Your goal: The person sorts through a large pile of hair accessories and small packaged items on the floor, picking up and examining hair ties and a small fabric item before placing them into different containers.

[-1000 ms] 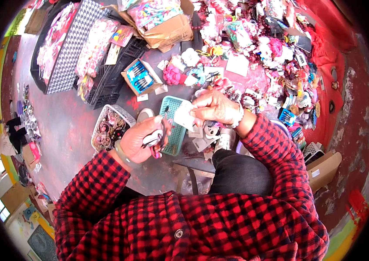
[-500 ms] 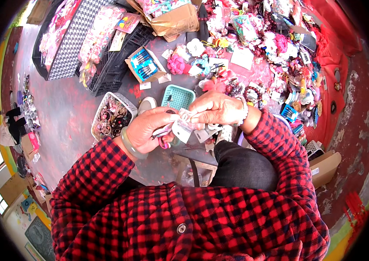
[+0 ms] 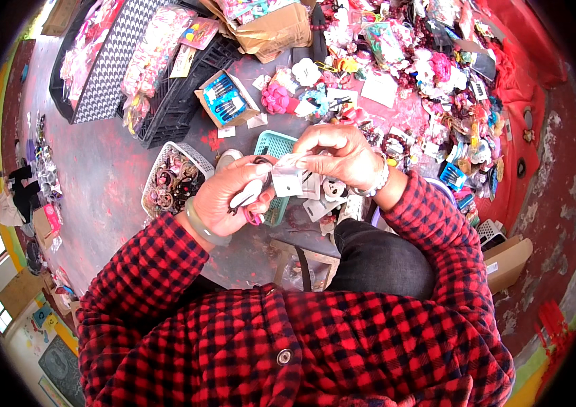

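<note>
My right hand [image 3: 349,157] pinches a white card [image 3: 287,185] between fingers at its far end; it hangs toward near-left. My left hand [image 3: 219,197], fingers curled round a white-and-black piece [image 3: 244,195], sits just left; contact with the card I can't tell.

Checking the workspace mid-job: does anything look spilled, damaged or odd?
Beyond the right hand, accessories lie heaped in a loose jumble that looks spilled, while other items sit in the white basket. At far right, the dark red surface has pale, worn-looking patches.

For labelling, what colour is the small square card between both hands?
White card, clearest in the head view.
</note>
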Available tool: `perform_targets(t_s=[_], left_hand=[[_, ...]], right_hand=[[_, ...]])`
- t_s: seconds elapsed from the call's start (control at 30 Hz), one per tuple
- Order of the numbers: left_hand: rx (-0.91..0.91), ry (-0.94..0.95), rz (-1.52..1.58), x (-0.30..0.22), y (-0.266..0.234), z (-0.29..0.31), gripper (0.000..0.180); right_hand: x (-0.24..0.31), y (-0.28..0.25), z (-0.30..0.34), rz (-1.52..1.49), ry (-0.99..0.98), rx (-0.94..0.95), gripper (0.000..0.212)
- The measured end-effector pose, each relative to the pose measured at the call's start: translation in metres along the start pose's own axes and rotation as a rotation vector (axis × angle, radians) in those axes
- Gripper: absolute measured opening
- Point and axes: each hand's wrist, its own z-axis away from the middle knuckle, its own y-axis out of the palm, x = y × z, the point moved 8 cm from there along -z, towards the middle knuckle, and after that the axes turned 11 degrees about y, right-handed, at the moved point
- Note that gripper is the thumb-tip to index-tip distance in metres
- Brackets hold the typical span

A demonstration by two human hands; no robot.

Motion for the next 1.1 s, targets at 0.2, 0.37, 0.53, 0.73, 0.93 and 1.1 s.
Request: perform_targets(t_s=[0.2,0.37,0.53,0.73,0.93,1.1], left_hand=[[-0.004,-0.003,-0.061,-0.003,-0.001,0.000,0.016],[0.079,-0.046,-0.065,-0.001,0.001,-0.001,0.016],[0.039,-0.037,-0.075,-0.001,0.002,-0.001,0.016],[0.027,-0.048,-0.104,-0.001,-0.005,0.001,0.017],[0.092,0.026,-0.150,-0.010,0.020,0.009,0.019],[0.279,0.161,-0.105,-0.015,0.066,0.029,0.028]], right_hand=[[0.032,-0.009,0.010,0.173,-0.333,-0.151,0.004],[0.018,-0.019,0.009,-0.034,-0.209,-0.205,0.005],[0.011,-0.020,0.005,-0.289,-0.153,-0.109,0.003],[0.007,-0.020,0.003,-0.412,-0.118,-0.063,0.001],[0.024,-0.018,0.009,-0.398,-0.014,-0.124,0.008],[0.063,-0.019,0.046,-0.491,0.189,-0.247,0.011]])
